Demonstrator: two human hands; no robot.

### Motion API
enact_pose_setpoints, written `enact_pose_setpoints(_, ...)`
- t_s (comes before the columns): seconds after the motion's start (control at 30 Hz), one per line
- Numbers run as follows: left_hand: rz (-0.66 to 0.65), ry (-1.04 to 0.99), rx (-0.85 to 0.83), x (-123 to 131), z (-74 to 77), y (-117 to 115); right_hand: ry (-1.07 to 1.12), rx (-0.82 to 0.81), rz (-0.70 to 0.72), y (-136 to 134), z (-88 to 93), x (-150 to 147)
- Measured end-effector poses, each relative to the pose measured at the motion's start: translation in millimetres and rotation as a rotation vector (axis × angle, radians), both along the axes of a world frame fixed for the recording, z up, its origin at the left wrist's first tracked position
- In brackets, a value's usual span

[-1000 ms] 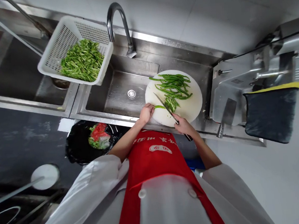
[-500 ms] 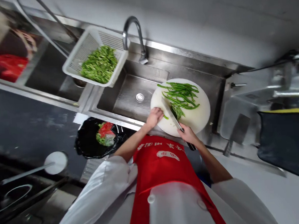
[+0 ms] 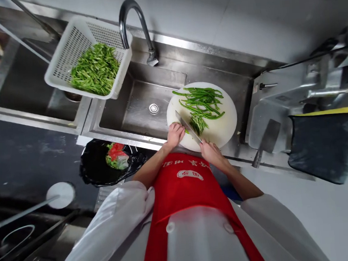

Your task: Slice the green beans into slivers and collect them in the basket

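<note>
A round white cutting board (image 3: 224,124) rests over the right part of the steel sink (image 3: 135,105). Long green beans (image 3: 201,99) lie across its far half, and a small heap of cut pieces (image 3: 198,124) sits nearer me. My right hand (image 3: 211,152) is closed round the handle of a knife (image 3: 188,127), whose blade slants across the board's near left part. My left hand (image 3: 175,133) has curled fingers pressed on a green bean at the blade's left side.
A white slotted basket (image 3: 64,59) of cut greens sits on the sink divider, with the tap (image 3: 136,26) beside it. A black rubbish bag (image 3: 96,169) with scraps stands below. A cleaver (image 3: 264,141) and a steel machine (image 3: 305,94) are at right.
The blade has shifted a little leftwards along the bean, and my left hand has drawn back with it. The view swung sideways and returned.
</note>
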State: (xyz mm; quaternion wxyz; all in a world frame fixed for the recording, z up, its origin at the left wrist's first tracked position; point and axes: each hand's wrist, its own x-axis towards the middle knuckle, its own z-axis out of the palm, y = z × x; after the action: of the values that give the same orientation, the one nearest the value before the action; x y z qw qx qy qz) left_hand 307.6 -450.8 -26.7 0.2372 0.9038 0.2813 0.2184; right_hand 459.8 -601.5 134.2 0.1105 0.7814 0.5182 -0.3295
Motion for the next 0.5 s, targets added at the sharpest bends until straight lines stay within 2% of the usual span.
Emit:
enact_pose_setpoints(0.2, -0.007, -0.015, -0.024, -2, 1.2, 0, 0.02, -0.01, -0.047, 18, -8.2, -11)
enact_pose_setpoints(0.37, -0.008, -0.027, -0.098, -2, 3.0, 1, 0.023, 0.006, -0.03, 21, -6.4, -10)
enact_pose_setpoints(0.5, -0.01, -0.027, -0.135, -2, 5.7, 2, 0.04, -0.003, -0.07, 26, -7.0, -14)
